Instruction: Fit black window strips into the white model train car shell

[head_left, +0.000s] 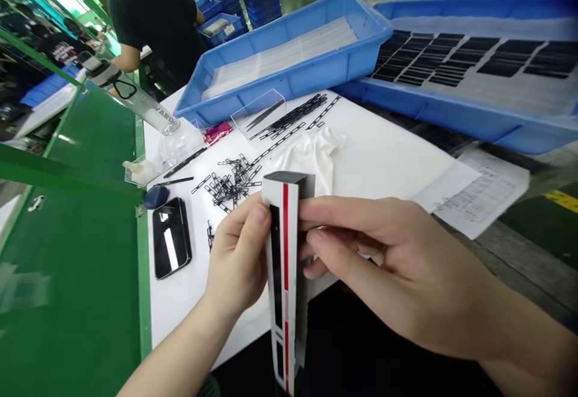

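My left hand (pixel 237 258) and my right hand (pixel 388 264) both pinch a long white card strip (pixel 280 264) near its top. The strip has a red stripe and black rectangular pieces along it, and it hangs upright over the table's front edge. Just beyond my left hand, a loose pile of small black frame pieces (pixel 230 183) lies on the white table (pixel 370 168). A crumpled white cloth (pixel 311 159) sits beyond the strip. A black smartphone (pixel 171 237) lies face up to the left of my left hand.
Two blue trays hold clear sleeves (pixel 280 59) and black strips (pixel 469 59) at the back. Tweezers (pixel 266 114) lie in a clear acrylic box. Printed papers (pixel 483 192) lie at the right. A co-worker (pixel 153 17) stands beyond a green bench (pixel 85 246), with stacked blue crates behind.
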`<state>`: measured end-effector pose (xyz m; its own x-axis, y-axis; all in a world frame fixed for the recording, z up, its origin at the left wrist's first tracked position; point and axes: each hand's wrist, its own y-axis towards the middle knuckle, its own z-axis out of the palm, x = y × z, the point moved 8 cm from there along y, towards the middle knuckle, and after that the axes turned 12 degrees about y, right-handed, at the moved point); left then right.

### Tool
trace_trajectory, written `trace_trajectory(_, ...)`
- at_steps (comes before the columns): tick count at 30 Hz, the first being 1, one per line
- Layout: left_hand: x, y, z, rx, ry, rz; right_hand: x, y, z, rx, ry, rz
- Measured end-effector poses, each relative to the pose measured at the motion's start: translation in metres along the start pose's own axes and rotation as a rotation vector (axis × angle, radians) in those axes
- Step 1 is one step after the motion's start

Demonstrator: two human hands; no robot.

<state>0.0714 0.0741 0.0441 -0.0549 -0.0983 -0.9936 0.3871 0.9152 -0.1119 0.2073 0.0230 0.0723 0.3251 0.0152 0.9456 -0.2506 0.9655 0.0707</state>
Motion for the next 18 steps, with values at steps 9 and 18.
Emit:
trace_trajectory(9, -0.022, -0.02, 0.001, -0.239, 0.184, 0.035, 0.01, -0.003, 0.008, 0.049, -0.078, -0.071)
trace_trajectory(18, -0.049, -0.021, -0.001, -0.545, 0.046, 0.168, -0.007, -0.023, 0.012, 0.096, 0.04, 0.078)
